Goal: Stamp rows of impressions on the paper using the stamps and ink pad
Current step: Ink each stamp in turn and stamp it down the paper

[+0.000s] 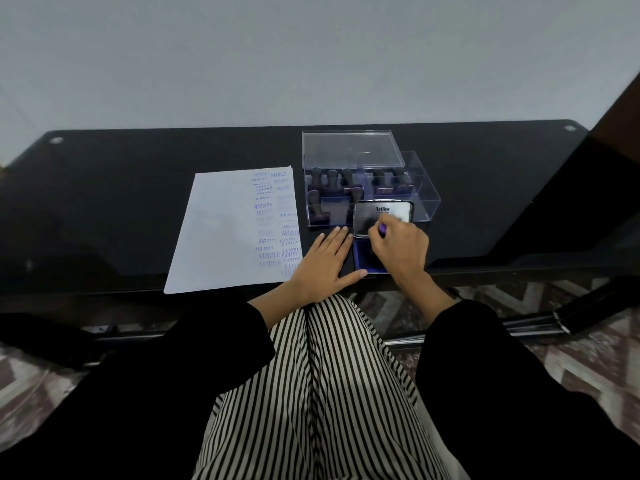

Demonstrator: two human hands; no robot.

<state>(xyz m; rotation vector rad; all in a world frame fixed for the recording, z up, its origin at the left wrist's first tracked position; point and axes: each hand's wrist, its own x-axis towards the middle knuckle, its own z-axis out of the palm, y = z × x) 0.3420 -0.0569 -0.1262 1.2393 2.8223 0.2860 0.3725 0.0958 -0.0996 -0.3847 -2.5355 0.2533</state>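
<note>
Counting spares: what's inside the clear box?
In the clear box, at least seven dark-handled stamps stand in compartments. The raised ink pad lid hides its front right part.

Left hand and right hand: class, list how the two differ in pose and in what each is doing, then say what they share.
1. The left hand lies flat with straight fingers; the right hand is curled.
2. The left hand holds nothing; the right hand grips a purple stamp.
3. The left hand rests beside the ink pad; the right hand is over it.
Shared: both come from black sleeves.
</note>
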